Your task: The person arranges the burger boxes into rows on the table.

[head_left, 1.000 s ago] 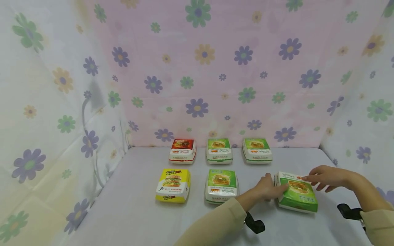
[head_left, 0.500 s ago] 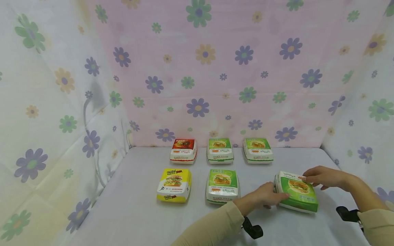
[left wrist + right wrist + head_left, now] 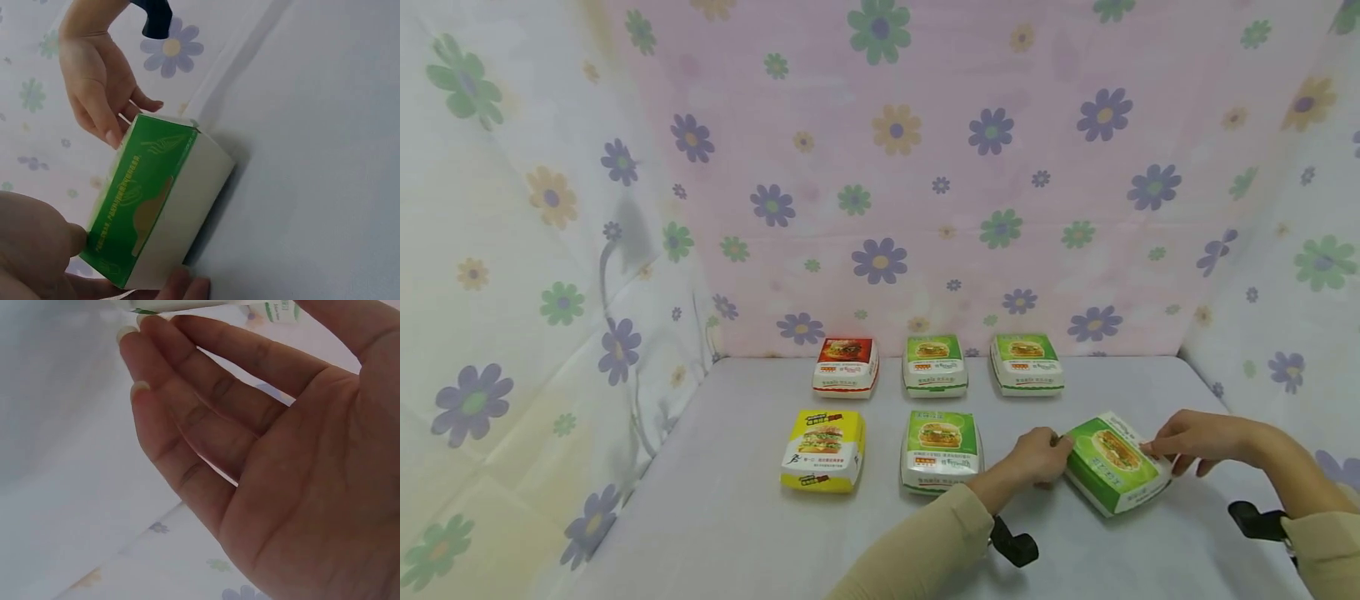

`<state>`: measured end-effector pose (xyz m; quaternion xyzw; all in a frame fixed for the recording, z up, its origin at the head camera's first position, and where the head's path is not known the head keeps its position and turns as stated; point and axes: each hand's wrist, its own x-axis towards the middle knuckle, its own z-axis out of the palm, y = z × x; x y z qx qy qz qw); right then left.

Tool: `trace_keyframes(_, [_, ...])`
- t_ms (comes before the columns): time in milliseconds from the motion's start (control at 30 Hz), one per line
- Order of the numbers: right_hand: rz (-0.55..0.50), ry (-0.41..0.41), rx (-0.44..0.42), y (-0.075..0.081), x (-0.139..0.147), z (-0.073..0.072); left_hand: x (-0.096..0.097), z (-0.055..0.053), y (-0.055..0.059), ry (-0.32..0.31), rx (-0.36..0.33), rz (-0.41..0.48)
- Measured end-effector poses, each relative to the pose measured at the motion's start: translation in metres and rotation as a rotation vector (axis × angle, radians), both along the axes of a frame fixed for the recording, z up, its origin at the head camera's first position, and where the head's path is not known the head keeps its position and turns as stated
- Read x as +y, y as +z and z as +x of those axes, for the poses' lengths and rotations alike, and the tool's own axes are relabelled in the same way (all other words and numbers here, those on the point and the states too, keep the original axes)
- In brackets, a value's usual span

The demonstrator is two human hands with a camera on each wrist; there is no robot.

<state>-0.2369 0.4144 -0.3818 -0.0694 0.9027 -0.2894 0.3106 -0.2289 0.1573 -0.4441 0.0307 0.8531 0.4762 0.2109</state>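
Observation:
A green-and-white burger box point(image 3: 1116, 458) with a burger picture on its lid sits turned at an angle at the front right of the table. My left hand point(image 3: 1037, 457) grips its left corner; in the left wrist view the thumb point(image 3: 76, 239) lies at the green side point(image 3: 140, 200) and the fingertips come under the lower edge. My right hand point(image 3: 1206, 437) holds the opposite corner between thumb and fingers. In the right wrist view the right fingers point(image 3: 194, 412) are gently bent, their tips at the box's white edge point(image 3: 200, 305).
Left of it stand another green burger box point(image 3: 942, 450) and a yellow one point(image 3: 823, 450). Behind are a red box point(image 3: 846, 367) and two green boxes point(image 3: 935, 365) in a row. Flowered cloth point(image 3: 880, 200) walls in the pale table point(image 3: 737, 533) at back and sides.
The held burger box has turned on the table, so its white-printed strip now faces the right hand instead of the back. Both hands stay at its corners; the left hand has shifted slightly back.

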Motion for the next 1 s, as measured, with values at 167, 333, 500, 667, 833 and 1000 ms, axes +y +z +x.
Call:
trace_keyframes(167, [0.001,0.013,0.027,0.006,0.000,-0.005,-0.003,0.002,-0.002,-0.020,-0.004,-0.044])
trace_keyframes(333, [-0.015,0.013,0.065,0.006,-0.001,-0.014,-0.001,0.007,-0.004,-0.019,-0.055,-0.066])
trace_keyframes(500, [-0.013,-0.003,0.074,-0.002,-0.003,-0.021,0.006,0.012,-0.003,0.000,-0.067,-0.081])
trace_keyframes(667, [0.006,-0.015,0.079,-0.007,-0.007,-0.019,0.009,0.012,-0.003,0.004,-0.076,-0.087])
trace_keyframes(833, [0.041,-0.029,0.068,-0.006,-0.012,-0.015,0.004,0.006,-0.001,0.010,-0.072,-0.029])
trace_keyframes(1000, [0.059,-0.033,0.028,-0.004,-0.014,-0.008,0.000,0.001,0.002,0.029,-0.084,0.066])
